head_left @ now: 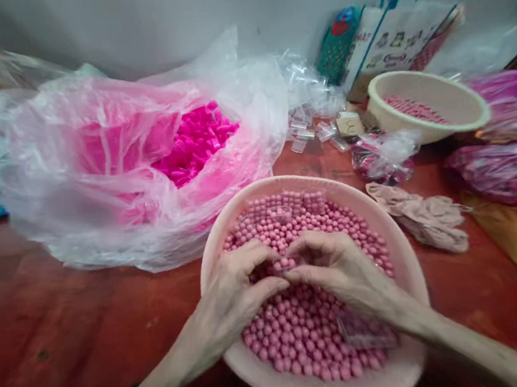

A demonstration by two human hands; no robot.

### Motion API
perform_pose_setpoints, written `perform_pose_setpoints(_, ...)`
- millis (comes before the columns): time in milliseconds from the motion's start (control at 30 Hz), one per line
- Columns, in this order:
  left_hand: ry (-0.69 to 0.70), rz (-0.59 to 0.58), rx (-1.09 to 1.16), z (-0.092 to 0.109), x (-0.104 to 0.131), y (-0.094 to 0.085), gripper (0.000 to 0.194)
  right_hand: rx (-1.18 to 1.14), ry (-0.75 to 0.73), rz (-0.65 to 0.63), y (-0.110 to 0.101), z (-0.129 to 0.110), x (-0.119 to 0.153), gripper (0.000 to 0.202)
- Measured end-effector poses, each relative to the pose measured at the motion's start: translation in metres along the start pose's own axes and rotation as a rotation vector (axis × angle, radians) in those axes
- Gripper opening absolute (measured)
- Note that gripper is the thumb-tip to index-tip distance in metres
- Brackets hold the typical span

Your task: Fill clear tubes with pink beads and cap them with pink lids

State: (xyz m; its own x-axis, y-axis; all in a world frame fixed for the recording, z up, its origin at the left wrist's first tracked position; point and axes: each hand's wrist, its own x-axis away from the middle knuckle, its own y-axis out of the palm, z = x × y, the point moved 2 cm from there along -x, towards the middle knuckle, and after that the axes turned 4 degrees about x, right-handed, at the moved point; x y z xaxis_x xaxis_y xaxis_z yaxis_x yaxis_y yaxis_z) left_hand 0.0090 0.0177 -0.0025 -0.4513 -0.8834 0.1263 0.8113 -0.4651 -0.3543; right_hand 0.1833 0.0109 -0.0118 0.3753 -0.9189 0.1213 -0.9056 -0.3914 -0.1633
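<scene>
A pale pink basin (304,184) full of round pink beads (296,337) stands before me. Over its middle, my left hand (235,282) and my right hand (340,265) meet at the fingertips, both closed on a small clear plastic box (284,264) with pink beads in it. The fingers hide part of this box. Another clear box (368,333) lies on the beads under my right wrist. At the basin's far side, clear boxes (283,209) with beads in them rest on the heap.
A large clear plastic bag (57,208) of bright pink pieces (197,141) lies open at left. Behind are small clear boxes (301,132) and a cream bowl (472,118) with pink beads. A beige cloth (427,219) and purple bundles (505,170) lie right on the red table (93,334).
</scene>
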Motion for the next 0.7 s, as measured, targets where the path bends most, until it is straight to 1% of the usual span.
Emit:
perform_pose_setpoints(133, -0.082, -0.056, 0.250, -0.001, -0.002, -0.001, 0.011, -0.015, -0.025, -0.032, 0.001, 0.001, 0.000, 0.029)
perform_pose_setpoints(233, -0.143, -0.034, 0.387, -0.003, -0.002, -0.002, 0.009, 0.088, -0.076, -0.046, -0.006, -0.004, 0.000, 0.037)
perform_pose_setpoints(300, -0.173, -0.012, 0.426, -0.006, -0.002, -0.003, 0.009, 0.111, -0.083, -0.061, -0.010, -0.007, 0.001, 0.036)
perform_pose_setpoints(367, -0.194, -0.016, 0.449, -0.007, -0.002, -0.003, 0.009, 0.133, -0.090, -0.062, -0.012, -0.009, 0.001, 0.036)
perform_pose_setpoints(400, -0.198, -0.023, 0.456, -0.008, -0.002, -0.003, 0.009, 0.161, -0.107, -0.055, -0.012, -0.010, 0.000, 0.037)
perform_pose_setpoints(467, -0.198, -0.035, 0.448, -0.008, -0.002, -0.003, 0.008, 0.232, -0.188, -0.047, -0.009, -0.011, 0.000, 0.035)
perform_pose_setpoints(533, -0.197, -0.039, 0.419, -0.008, -0.002, -0.004, 0.008, 0.294, -0.290, -0.061, -0.006, -0.012, -0.001, 0.030)
perform_pose_setpoints(600, -0.201, -0.058, 0.391, -0.007, -0.002, -0.004, 0.008, 0.354, -0.359, -0.089, -0.004, -0.012, -0.002, 0.022)
perform_pose_setpoints(633, -0.201, -0.075, 0.368, -0.007, -0.002, -0.003, 0.008, 0.389, -0.372, -0.104, -0.004, -0.011, -0.002, 0.018)
perform_pose_setpoints(700, -0.185, -0.107, 0.287, -0.006, -0.001, -0.003, 0.007, 0.467, -0.343, -0.157, -0.003, -0.009, -0.002, 0.010)
